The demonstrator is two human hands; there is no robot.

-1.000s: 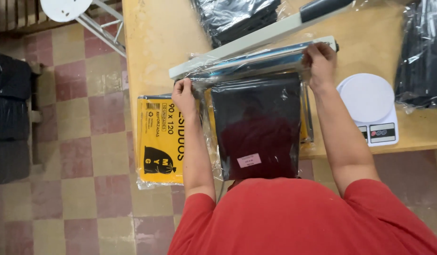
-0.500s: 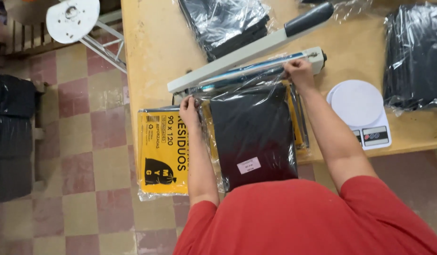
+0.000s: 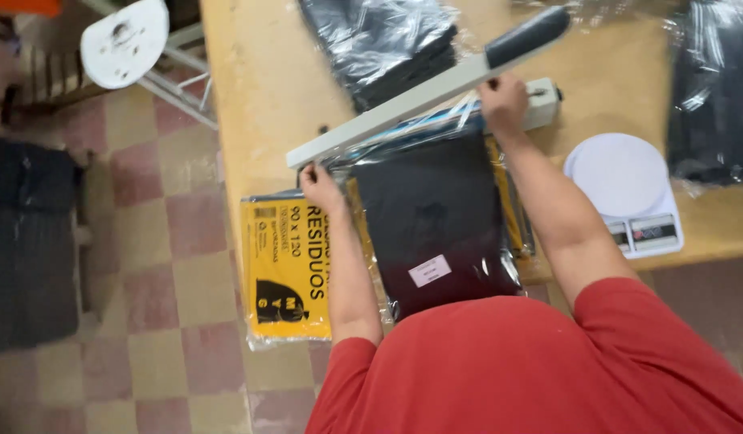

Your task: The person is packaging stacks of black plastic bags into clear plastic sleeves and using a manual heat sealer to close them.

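Note:
A clear plastic packet holding folded black bags [image 3: 435, 221] lies on the wooden table, its top edge tucked in the jaw of a white bar heat sealer [image 3: 403, 108] whose arm with a black handle [image 3: 528, 36] is raised. My left hand [image 3: 319, 185] pinches the packet's upper left corner by the sealer's left end. At the upper right corner, next to the sealer's base, my right hand [image 3: 504, 104] grips the packet's edge. A small white label [image 3: 429, 271] sits low on the packet.
A yellow printed packet [image 3: 287, 269] hangs over the table's left edge beside my left arm. A white kitchen scale [image 3: 628, 193] stands to the right. Wrapped stacks of black bags lie at the back [image 3: 387, 44] and far right [image 3: 713, 96]. A white stool [image 3: 126, 44] stands on the tiled floor.
The sealer's arm has lifted from lying flat on the packet to tilted up. Both hands stay on the packet's top corners, and the view has shifted.

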